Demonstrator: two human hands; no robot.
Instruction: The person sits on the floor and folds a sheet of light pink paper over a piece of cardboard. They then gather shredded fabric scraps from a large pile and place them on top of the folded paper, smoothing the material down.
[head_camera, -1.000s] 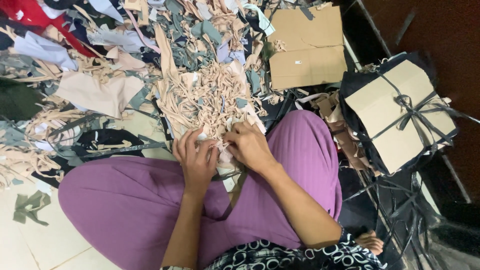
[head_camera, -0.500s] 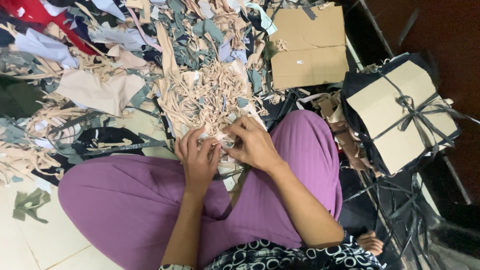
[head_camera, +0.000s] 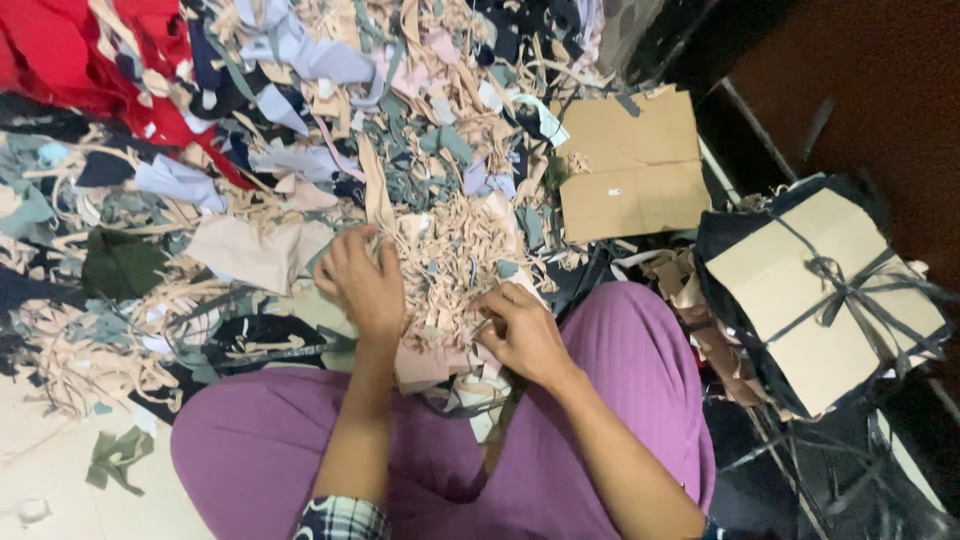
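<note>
Digging hands into beige fabric scraps (head_camera: 450, 260), tied cardboard bundle (head_camera: 825, 295) nearby

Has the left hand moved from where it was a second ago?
Yes. The left hand has reached forward into the beige fabric strips, away from the purple-trousered lap, apart from the right hand.

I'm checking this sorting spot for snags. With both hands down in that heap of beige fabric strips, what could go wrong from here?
The left hand and right hand dig into tangled beige strips, so pulling one strip may drag others out with it. Grey scraps lie mixed in and could get picked up with the beige ones. The heap spills onto the purple trousers, so pieces may slide off to the floor.
</note>
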